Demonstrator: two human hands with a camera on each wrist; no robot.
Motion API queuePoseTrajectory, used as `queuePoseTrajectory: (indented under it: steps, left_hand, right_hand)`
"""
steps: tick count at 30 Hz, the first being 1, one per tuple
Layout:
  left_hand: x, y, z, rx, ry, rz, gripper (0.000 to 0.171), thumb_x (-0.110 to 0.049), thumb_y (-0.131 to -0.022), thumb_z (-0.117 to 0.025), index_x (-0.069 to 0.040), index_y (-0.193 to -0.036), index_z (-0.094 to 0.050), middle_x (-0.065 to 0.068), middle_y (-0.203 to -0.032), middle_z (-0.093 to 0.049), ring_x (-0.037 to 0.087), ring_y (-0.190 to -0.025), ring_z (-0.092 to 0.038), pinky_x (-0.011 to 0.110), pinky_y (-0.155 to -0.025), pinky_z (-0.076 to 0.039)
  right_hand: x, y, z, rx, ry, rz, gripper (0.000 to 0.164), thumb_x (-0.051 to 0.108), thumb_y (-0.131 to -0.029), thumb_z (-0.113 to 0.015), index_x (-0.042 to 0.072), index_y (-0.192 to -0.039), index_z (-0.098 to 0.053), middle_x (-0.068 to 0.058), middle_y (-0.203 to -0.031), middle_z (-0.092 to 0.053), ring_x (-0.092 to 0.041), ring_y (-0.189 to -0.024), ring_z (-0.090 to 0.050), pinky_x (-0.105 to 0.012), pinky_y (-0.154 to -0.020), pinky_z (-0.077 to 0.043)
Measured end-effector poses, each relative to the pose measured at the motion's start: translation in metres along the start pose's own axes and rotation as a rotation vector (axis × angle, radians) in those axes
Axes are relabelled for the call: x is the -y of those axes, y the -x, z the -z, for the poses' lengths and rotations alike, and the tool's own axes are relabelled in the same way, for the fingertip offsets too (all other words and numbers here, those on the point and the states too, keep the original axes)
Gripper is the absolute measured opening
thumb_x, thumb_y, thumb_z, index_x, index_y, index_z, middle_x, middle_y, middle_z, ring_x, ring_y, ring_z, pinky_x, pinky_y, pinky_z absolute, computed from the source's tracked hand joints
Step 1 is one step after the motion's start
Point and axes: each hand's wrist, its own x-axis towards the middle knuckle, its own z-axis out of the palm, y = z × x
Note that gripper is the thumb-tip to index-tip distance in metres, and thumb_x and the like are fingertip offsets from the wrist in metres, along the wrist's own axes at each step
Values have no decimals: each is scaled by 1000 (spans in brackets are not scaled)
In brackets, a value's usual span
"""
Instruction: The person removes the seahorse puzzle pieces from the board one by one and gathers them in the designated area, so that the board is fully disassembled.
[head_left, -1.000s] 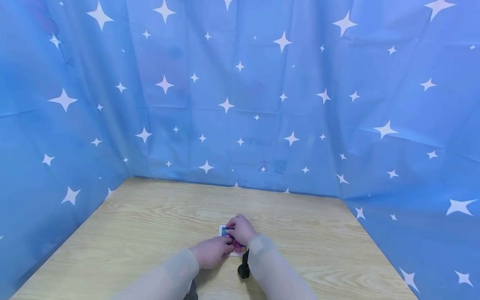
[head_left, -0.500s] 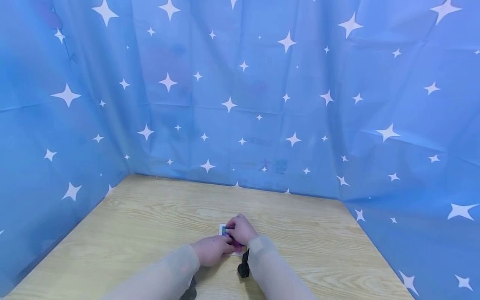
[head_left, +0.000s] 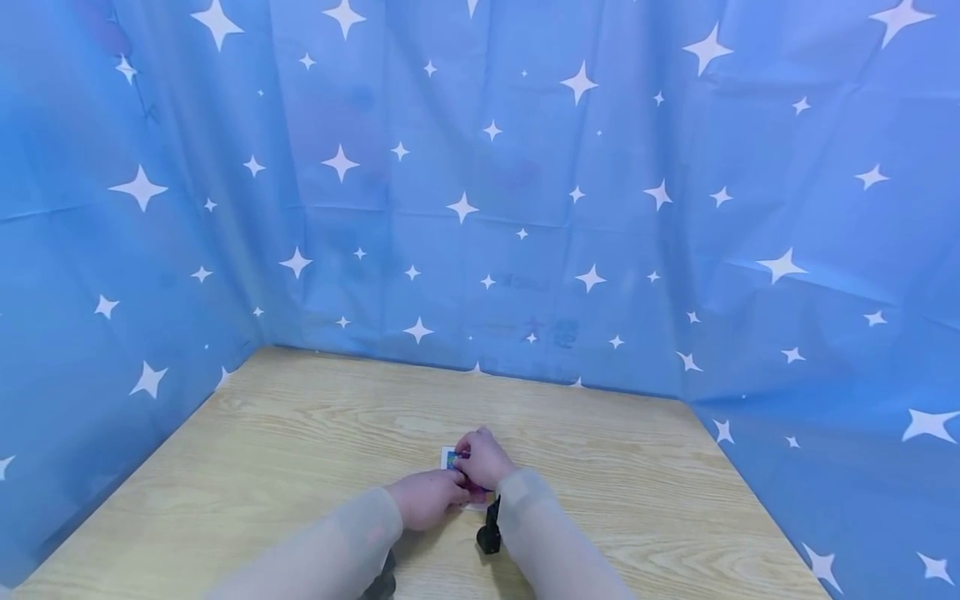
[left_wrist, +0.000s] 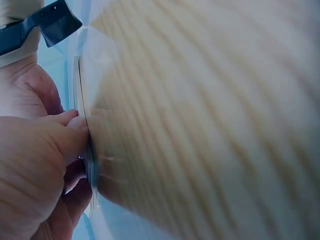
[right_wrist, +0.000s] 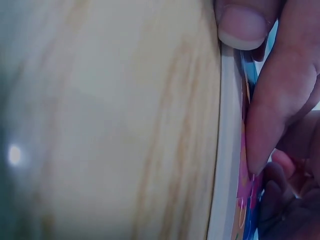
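A small jigsaw puzzle (head_left: 452,459) with a white border and a bright blue, pink and orange picture lies flat on the wooden table, mostly covered by both hands. Its left side is held by my left hand (head_left: 426,498), whose thumb (left_wrist: 75,131) sits against the board's thin edge in the left wrist view. My right hand (head_left: 483,460) grips the upper right part, thumb at the white edge (right_wrist: 227,135) and a finger lying over the picture. Piece outlines show on the coloured surface (right_wrist: 242,215) in the right wrist view. The spot under the fingertips is hidden.
The light wooden table (head_left: 315,417) runs back to a blue curtain (head_left: 420,208) with white stars, which also hangs along both sides. Black wrist camera mounts (head_left: 489,533) hang under the forearms near the table top.
The head view has shifted slightly. The left hand has edged a little over the puzzle, covering more of its lower part; the right hand stays nearly still.
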Motion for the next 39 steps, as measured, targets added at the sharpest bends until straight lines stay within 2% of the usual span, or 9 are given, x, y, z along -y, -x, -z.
queuePoseTrajectory:
  steps: [8,15,18,24,29,39]
  left_hand:
    - [1,0,1,-5,-14,-20,19,-10,-95,-58,-9,-108,-72,-2,-100,-59,6,-95,-56,20,-87,-48]
    - [1,0,3,21,-4,-33,28,-8,-95,-56,-10,-120,-69,0,-110,-61,5,-99,-54,19,-88,-47]
    - [0,0,4,26,-4,-28,26,-8,-95,-56,-10,-118,-69,0,-108,-61,6,-98,-55,20,-88,-48]
    - [0,1,3,30,-2,-19,31,-8,-96,-54,-11,-124,-66,2,-118,-61,12,-113,-56,23,-99,-45]
    - [-1,2,5,57,14,8,29,-8,-97,-53,-10,-123,-67,-1,-118,-61,10,-114,-55,22,-98,-45]
    - [-1,2,5,80,53,35,30,-12,-99,-50,-11,-125,-65,-1,-125,-59,13,-120,-53,25,-102,-43]
  right_hand:
    - [2,0,1,21,2,-9,13,13,-91,-66,5,-101,-62,-8,-103,-45,-20,-89,-52,-41,-85,-48]
    - [1,-3,5,34,-41,-2,14,9,-91,-66,2,-102,-60,-9,-102,-52,-20,-91,-54,-42,-84,-49]
    - [-2,-5,5,34,-55,1,16,9,-91,-66,3,-104,-60,-6,-100,-56,-19,-92,-55,-41,-85,-49]
    - [-7,-8,4,43,-123,26,13,4,-91,-64,2,-103,-66,-5,-94,-60,-18,-89,-57,-40,-83,-51]
    - [-9,-9,4,42,-152,34,9,4,-92,-62,5,-100,-65,-4,-95,-59,-18,-87,-57,-39,-80,-51]
    - [-11,-6,5,17,-202,-8,9,7,-93,-62,7,-101,-65,-1,-89,-59,-16,-80,-56,-33,-71,-50]
